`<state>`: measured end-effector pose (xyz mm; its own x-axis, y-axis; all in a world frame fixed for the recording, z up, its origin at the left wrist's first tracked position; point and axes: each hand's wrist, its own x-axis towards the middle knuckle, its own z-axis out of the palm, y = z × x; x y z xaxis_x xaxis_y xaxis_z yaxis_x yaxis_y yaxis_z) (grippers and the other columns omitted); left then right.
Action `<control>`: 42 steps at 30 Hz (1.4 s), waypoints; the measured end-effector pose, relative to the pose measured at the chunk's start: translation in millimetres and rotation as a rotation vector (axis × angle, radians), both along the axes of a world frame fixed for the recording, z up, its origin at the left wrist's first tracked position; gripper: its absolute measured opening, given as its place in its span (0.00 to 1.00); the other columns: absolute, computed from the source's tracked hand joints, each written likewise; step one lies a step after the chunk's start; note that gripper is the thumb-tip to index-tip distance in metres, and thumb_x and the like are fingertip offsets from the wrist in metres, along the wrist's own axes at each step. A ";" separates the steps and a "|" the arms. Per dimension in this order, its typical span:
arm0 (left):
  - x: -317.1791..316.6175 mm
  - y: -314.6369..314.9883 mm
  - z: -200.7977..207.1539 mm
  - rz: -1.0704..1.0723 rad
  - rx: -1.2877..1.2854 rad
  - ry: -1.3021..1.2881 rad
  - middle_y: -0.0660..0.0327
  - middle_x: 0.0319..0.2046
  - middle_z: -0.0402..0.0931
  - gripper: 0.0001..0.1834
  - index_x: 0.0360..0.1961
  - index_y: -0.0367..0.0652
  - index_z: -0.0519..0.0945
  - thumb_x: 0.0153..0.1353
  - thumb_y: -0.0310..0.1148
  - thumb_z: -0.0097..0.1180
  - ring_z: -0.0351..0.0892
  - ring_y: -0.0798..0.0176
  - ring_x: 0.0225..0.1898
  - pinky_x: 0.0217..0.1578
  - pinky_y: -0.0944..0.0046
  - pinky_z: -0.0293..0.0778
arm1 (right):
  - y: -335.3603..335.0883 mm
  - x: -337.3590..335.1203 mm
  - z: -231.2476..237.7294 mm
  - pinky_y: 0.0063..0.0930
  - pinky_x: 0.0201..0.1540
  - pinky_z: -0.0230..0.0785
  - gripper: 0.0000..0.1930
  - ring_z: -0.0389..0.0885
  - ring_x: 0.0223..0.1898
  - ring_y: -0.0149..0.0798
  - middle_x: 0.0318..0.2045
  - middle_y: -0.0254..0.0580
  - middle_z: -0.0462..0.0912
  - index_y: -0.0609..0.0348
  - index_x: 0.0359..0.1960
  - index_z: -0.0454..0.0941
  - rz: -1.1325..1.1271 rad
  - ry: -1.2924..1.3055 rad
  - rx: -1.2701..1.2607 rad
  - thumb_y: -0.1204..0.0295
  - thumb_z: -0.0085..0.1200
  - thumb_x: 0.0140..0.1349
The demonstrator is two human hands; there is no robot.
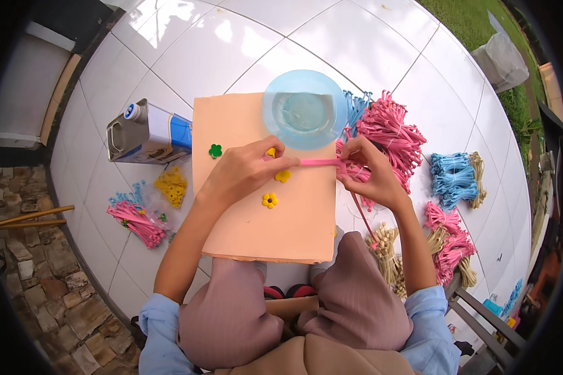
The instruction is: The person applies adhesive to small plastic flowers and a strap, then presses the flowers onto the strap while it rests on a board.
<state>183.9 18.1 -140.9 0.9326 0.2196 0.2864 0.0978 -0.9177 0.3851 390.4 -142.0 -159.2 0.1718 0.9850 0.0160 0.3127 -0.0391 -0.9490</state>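
A narrow pink strap [319,162] is stretched level between my two hands, above a peach-coloured board [263,231] lying over my lap. My left hand [241,169] pinches its left end between thumb and forefinger. At the other end, my right hand [376,175] grips it with thumb and bent fingers. A thin reddish strip [363,215] hangs below the right hand; where it joins is unclear. Close to my left fingertips are two yellow flower pieces, one [283,177] below and one [271,152] partly hidden. Another yellow flower [269,200] and a green flower [215,150] lie on the board.
A translucent blue dish [274,94] overlaps the board's far edge. Bundled pink straps [394,134], blue bundles [450,180] and beige bundles [386,253] lie rightward. At left stand a metal can [150,137], a bag of yellow pieces [172,186] and mixed straps [137,222].
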 end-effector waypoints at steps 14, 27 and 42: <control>0.0 1.3 -3.1 0.030 -0.051 0.021 0.65 0.28 0.69 0.19 0.38 0.55 0.81 0.43 0.23 0.57 0.75 0.66 0.24 0.25 0.69 0.75 | -1.3 -7.8 -13.0 0.26 0.41 0.70 0.17 0.72 0.42 0.36 0.35 0.39 0.70 0.59 0.32 0.70 -0.030 -0.239 0.213 0.72 0.66 0.42; 0.6 -0.8 -3.8 0.028 -0.072 0.012 0.65 0.28 0.70 0.19 0.39 0.58 0.82 0.43 0.25 0.59 0.76 0.68 0.24 0.24 0.69 0.75 | -4.9 -12.1 -33.8 0.33 0.41 0.66 0.24 0.72 0.38 0.40 0.35 0.40 0.72 0.58 0.29 0.72 -0.086 -0.380 0.378 0.59 0.69 0.33; -0.5 -1.2 -8.0 0.022 -0.019 -0.020 0.66 0.29 0.69 0.19 0.38 0.57 0.81 0.42 0.24 0.59 0.78 0.70 0.26 0.25 0.71 0.76 | -3.0 -10.0 -19.0 0.36 0.42 0.67 0.19 0.71 0.40 0.45 0.35 0.41 0.74 0.59 0.35 0.75 -0.035 -0.518 0.391 0.69 0.67 0.39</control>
<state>183.3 16.9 -148.9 0.9217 0.2450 0.3006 0.1096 -0.9080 0.4043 380.4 -145.0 -178.2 0.0775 0.8835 0.4619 0.7382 0.2605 -0.6222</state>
